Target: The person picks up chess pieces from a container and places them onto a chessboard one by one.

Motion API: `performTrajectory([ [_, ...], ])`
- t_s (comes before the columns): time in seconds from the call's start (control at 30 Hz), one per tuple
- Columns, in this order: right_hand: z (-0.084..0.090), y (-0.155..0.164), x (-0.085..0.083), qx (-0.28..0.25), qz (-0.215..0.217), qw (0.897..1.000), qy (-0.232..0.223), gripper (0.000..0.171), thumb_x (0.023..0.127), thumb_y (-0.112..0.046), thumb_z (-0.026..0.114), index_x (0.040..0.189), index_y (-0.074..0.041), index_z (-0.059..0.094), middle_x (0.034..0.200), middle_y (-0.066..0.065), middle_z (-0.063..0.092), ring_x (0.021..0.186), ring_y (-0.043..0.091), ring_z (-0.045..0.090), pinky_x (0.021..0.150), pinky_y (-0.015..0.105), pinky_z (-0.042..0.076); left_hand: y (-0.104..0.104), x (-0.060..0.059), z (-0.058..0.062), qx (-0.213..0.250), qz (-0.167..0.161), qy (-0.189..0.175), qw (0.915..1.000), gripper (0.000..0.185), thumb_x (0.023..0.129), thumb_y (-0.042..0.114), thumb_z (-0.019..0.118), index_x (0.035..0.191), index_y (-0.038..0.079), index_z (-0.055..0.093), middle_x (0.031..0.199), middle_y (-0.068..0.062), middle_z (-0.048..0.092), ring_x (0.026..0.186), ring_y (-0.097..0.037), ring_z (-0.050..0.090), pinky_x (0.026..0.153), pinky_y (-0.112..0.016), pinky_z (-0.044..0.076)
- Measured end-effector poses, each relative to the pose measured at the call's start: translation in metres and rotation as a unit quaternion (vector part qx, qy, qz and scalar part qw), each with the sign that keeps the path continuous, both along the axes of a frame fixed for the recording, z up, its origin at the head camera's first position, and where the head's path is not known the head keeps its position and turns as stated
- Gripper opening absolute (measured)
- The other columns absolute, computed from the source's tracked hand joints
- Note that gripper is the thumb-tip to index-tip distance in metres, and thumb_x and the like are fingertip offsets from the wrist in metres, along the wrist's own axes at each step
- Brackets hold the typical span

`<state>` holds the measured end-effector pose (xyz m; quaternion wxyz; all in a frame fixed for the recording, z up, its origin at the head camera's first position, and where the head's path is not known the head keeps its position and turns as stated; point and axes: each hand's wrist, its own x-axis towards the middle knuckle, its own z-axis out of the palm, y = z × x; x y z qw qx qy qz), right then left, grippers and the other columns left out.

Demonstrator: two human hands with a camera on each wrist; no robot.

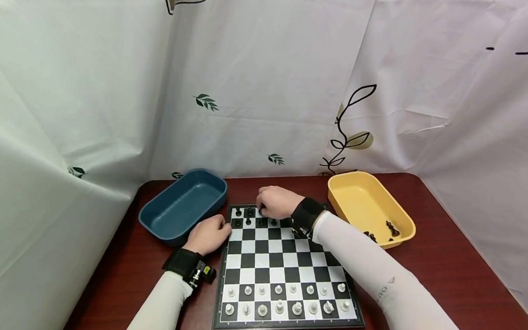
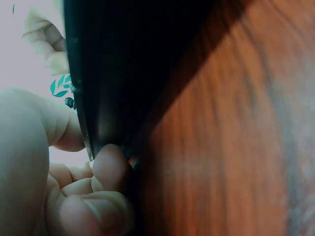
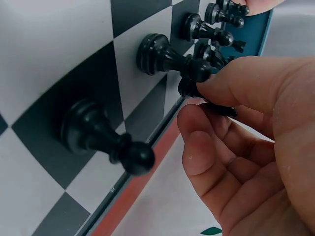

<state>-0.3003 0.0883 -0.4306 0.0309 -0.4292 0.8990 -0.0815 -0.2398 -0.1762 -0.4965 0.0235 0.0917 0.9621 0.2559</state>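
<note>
Item: black chess piece (image 3: 209,98), far row of the chessboard (image 1: 271,266), pinched between thumb and fingertips of our right hand (image 1: 275,201); its type we cannot tell. Black pawns (image 3: 106,135) stand just beside it; a careless lift, we judge, could knock them over. Our left hand (image 1: 209,234) has its fingers curled against the board's far-left edge, steadying it; if that hold slips, the board may shift. Blue tray (image 1: 158,223) far left; yellow tray (image 1: 404,234) right, holding black pieces (image 1: 391,228); white pieces (image 1: 278,304) on the near rows
</note>
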Motion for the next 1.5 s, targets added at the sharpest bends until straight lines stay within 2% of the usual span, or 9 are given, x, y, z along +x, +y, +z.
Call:
performTrajectory([
  [0.2,-0.004,-0.002,-0.002,0.007,-0.008,1.000,0.001,0.014,0.103,-0.002,0.068,0.100,-0.009,0.080,0.097,0.003,0.067,0.089,0.019,0.061,0.087,0.037,0.053,0.000,-0.001,0.000,-0.001,0.001,-0.001,1.0000,0.031,0.107,0.033,0.057,0.081,0.015,0.056,0.072,-0.004,0.047,0.063,-0.023,0.047,0.064,-0.038,0.035],
  [0.83,-0.012,-0.003,-0.004,-0.002,-0.007,1.000,0.022,0.010,0.104,-0.004,0.071,0.102,-0.006,0.080,0.100,0.006,0.074,0.095,0.022,0.070,0.091,0.039,0.057,0.000,-0.002,-0.003,-0.002,-0.003,0.012,0.9999,0.029,0.105,0.029,0.058,0.080,0.016,0.056,0.072,-0.003,0.048,0.062,-0.023,0.048,0.064,-0.037,0.036],
  [1.17,-0.014,-0.003,-0.002,-0.006,-0.023,1.000,0.018,0.010,0.105,-0.007,0.069,0.102,-0.007,0.079,0.100,0.006,0.073,0.094,0.021,0.069,0.091,0.039,0.057,0.000,-0.002,-0.005,0.004,-0.002,0.008,1.0000,0.030,0.105,0.031,0.057,0.079,0.016,0.056,0.072,-0.003,0.049,0.062,-0.022,0.048,0.065,-0.038,0.037],
  [1.33,-0.013,-0.001,0.000,-0.010,-0.035,0.999,0.004,0.012,0.107,-0.011,0.068,0.106,-0.006,0.079,0.103,0.006,0.071,0.097,0.022,0.066,0.093,0.040,0.055,0.000,-0.003,-0.005,0.002,-0.002,0.006,1.0000,0.030,0.105,0.031,0.057,0.080,0.016,0.056,0.072,-0.004,0.049,0.062,-0.023,0.049,0.065,-0.038,0.037],
  [1.5,-0.009,0.006,0.004,-0.013,-0.051,0.999,-0.005,0.018,0.110,-0.017,0.068,0.119,-0.006,0.078,0.112,0.008,0.069,0.101,0.022,0.066,0.094,0.040,0.055,-0.001,-0.003,-0.004,0.001,-0.001,0.005,1.0000,0.030,0.105,0.031,0.057,0.079,0.016,0.057,0.072,-0.004,0.050,0.062,-0.023,0.049,0.064,-0.038,0.037],
])
